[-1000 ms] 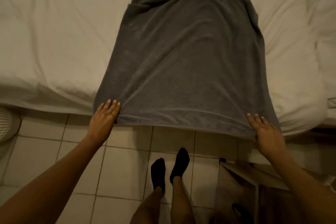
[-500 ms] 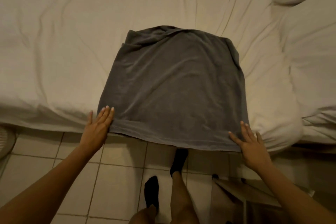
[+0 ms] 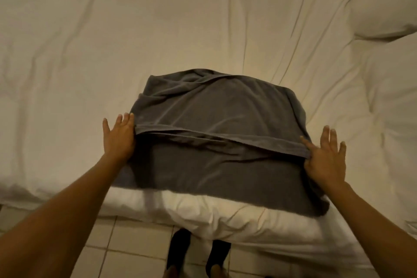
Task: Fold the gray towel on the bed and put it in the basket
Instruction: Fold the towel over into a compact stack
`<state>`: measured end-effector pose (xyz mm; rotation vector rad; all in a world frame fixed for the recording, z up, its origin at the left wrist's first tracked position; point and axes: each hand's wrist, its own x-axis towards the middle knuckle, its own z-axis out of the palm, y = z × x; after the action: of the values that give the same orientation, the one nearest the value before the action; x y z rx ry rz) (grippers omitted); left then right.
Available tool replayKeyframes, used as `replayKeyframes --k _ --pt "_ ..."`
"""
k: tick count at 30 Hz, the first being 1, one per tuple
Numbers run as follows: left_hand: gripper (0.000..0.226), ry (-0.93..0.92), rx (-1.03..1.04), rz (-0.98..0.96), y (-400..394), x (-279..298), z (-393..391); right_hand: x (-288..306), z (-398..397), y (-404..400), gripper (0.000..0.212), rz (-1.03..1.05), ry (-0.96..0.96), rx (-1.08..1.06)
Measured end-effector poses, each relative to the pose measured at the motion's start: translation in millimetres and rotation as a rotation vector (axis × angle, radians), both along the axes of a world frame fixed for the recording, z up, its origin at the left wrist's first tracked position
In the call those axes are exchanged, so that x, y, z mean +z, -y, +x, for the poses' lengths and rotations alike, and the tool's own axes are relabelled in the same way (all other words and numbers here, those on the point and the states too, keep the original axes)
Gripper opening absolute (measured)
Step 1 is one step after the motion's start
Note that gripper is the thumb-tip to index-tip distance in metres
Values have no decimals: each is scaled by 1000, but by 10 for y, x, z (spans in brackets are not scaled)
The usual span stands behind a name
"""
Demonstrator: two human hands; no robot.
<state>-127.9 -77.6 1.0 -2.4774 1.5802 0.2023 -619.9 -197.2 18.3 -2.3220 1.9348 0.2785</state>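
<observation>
The towel is spread on the near part of the bed, partly folded, with an upper layer laid across a lower one; the upper layer's near hem runs from left to right between the hands. The lower layer reaches the near edge of the bed. The left hand is held flat, fingers straight, pressed against the towel's left edge at the hem. The right hand is flat too, fingers spread, resting on the hem's right end. A pillow lies far right. Tiled floor and dark socks are seen below.
</observation>
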Motion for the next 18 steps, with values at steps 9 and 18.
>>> replayKeyframes --k 9,18 --pt "47 41 -171 -52 1382 -250 399 -386 361 1242 52 -44 -106 -53" --pt "30 171 -203 67 2610 -130 654 -366 577 2134 53 -88 -136 -118"
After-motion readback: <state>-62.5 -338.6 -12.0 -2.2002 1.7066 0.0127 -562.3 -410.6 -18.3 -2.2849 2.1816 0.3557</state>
